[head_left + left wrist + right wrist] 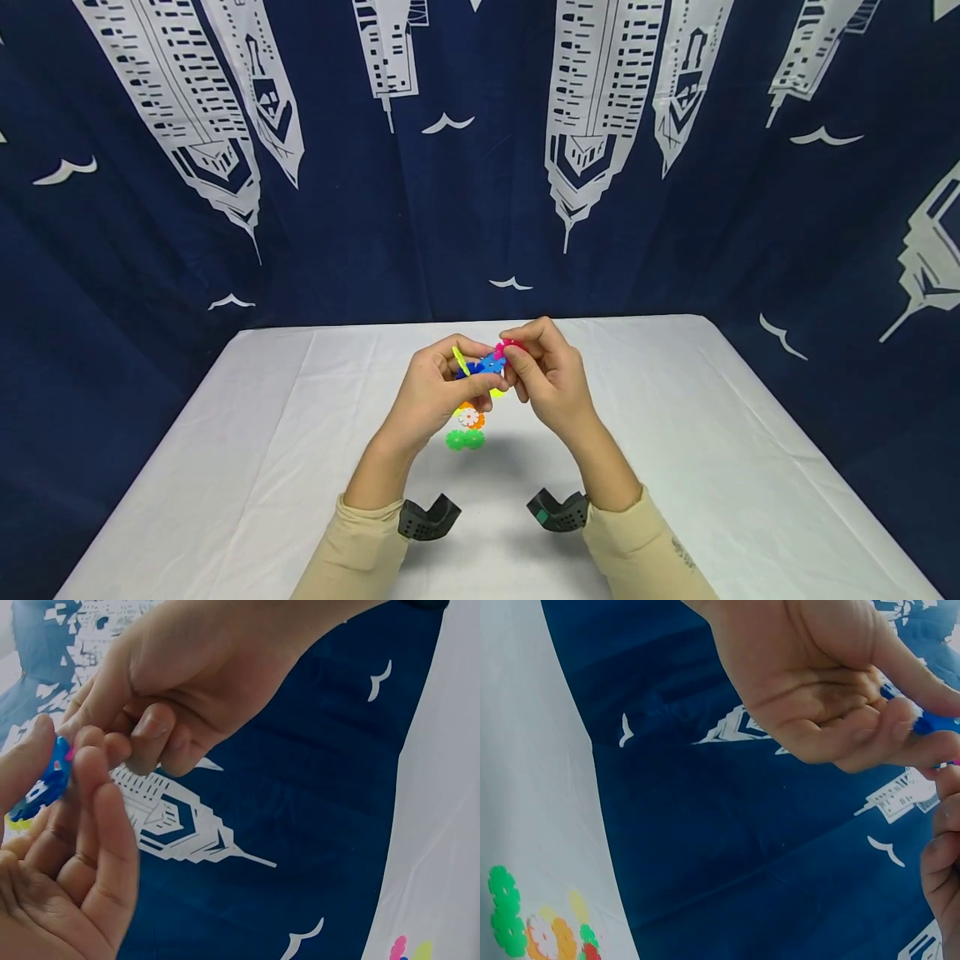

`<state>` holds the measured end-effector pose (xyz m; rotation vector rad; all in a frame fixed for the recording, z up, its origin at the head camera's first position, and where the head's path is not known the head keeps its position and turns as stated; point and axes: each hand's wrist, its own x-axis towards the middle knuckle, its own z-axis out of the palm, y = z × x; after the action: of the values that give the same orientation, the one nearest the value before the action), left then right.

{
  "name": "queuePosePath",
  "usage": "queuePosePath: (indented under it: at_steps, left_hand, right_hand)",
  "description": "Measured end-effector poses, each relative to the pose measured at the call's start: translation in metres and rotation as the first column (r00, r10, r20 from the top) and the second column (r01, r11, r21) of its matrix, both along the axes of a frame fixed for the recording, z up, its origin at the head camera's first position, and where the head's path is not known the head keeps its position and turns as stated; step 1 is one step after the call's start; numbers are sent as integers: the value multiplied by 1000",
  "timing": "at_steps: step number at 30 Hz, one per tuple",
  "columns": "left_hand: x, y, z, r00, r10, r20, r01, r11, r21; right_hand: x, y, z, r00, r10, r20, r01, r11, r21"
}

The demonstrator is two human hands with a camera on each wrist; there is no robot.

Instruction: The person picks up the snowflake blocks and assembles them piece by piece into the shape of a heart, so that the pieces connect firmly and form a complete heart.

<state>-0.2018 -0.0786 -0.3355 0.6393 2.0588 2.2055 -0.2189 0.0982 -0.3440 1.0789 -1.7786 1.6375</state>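
In the head view my left hand (442, 385) grips a small joined piece of notched plastic discs above the table. It has blue discs (491, 364) and a thin yellow disc (460, 360) standing on edge. My right hand (551, 379) pinches a pink notched disc (507, 347) between thumb and fingers, against the blue end. The left wrist view shows the blue discs (49, 780) between the left thumb and fingers, with only a sliver of pink visible. In the right wrist view, fingers hide most of the piece.
Under the hands, a white-covered table (300, 433) carries more notched discs: a green pair (465, 439), a white disc (469, 417) and orange ones beside it. Behind the table hangs a dark blue curtain (465, 217) with white building prints. Black mounts are on both wrists.
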Motion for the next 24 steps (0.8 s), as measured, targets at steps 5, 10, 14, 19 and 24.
queuePosePath:
  at_steps: [5, 10, 14, 19, 24]
  left_hand:
    - [-2, -2, 0, 1000, -4, -22, 3, 998, -57]
    - [-3, -2, 0, 998, 9, -62, -14, 996, -84]
    - [-3, -3, 1, 993, 36, -110, -48, 993, -109]
    - [-2, -5, 1, 986, 53, -160, -80, 983, -166]
    - [-3, -5, 0, 980, 44, -195, -81, 979, -189]
  right_hand:
    - [-2, 3, 2, 1000, -27, -4, 27, 997, 66]
    - [-3, 5, 2, 998, -60, 14, 58, 991, 117]
    - [-4, 5, 2, 996, -80, 47, 72, 985, 155]
    - [-4, 4, -1, 993, -81, 81, 65, 981, 184]
    - [-4, 1, -2, 992, -80, 103, 58, 978, 202]
